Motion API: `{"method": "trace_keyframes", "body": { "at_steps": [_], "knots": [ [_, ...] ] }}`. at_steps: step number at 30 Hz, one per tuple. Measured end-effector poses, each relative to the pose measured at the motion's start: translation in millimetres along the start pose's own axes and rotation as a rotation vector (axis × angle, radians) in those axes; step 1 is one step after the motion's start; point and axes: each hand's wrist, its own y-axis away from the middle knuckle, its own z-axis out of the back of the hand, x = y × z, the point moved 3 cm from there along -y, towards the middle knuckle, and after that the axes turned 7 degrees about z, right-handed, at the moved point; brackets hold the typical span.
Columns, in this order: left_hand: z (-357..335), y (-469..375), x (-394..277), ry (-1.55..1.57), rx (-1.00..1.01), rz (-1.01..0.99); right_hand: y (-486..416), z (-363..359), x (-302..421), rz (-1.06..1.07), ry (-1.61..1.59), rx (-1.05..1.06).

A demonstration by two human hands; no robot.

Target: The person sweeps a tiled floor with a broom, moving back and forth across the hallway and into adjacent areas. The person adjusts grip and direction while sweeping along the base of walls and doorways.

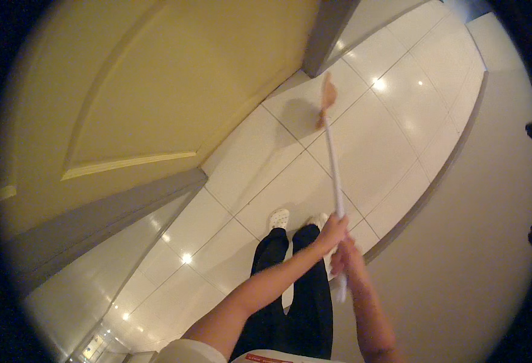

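Note:
A long-handled cleaning tool with a white pole [334, 163] stretches away from me across the tiled floor. Its orange head [328, 95] is blurred, so I cannot tell whether it is a broom or a duster, nor whether it touches the floor. My left hand [333, 232] grips the pole farther along. Just behind it, close to the pole's near end, my right hand [347, 256] is wrapped around the same pole. The two hands nearly touch.
A yellowish panelled door [193, 77] with a grey frame [157, 195] stands to the left. A plain wall with a dark baseboard [429, 186] curves along the right. Glossy pale tiles [365, 140] run between them. My white clog [279, 218] rests on the floor.

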Motion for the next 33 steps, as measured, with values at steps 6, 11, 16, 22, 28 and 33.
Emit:
{"method": "trace_keyframes", "body": {
  "at_steps": [6, 11, 16, 22, 28, 33],
  "knots": [
    [44, 127, 85, 0.330, -0.242, 0.225, 80, -13, -47, -0.708, -0.173, 0.319],
    [97, 15, 87, 0.420, -0.458, 0.461, -58, -44, -72, -0.761, -0.470, 0.649],
    [-19, -162, -23, 0.164, -0.226, 0.335, -192, 83, 11, -0.868, -1.112, 0.616],
    [-170, -268, -163, -0.149, 0.040, 0.140, -247, 196, 159, -0.369, -1.087, 0.407],
    [-183, -179, -165, 0.117, 0.430, 0.167, -167, 165, 172, 0.091, -0.208, -0.029],
    [-162, -35, -80, 0.360, 0.009, 0.288, -53, 168, 102, -0.495, -0.233, 0.405]
  ]
}}
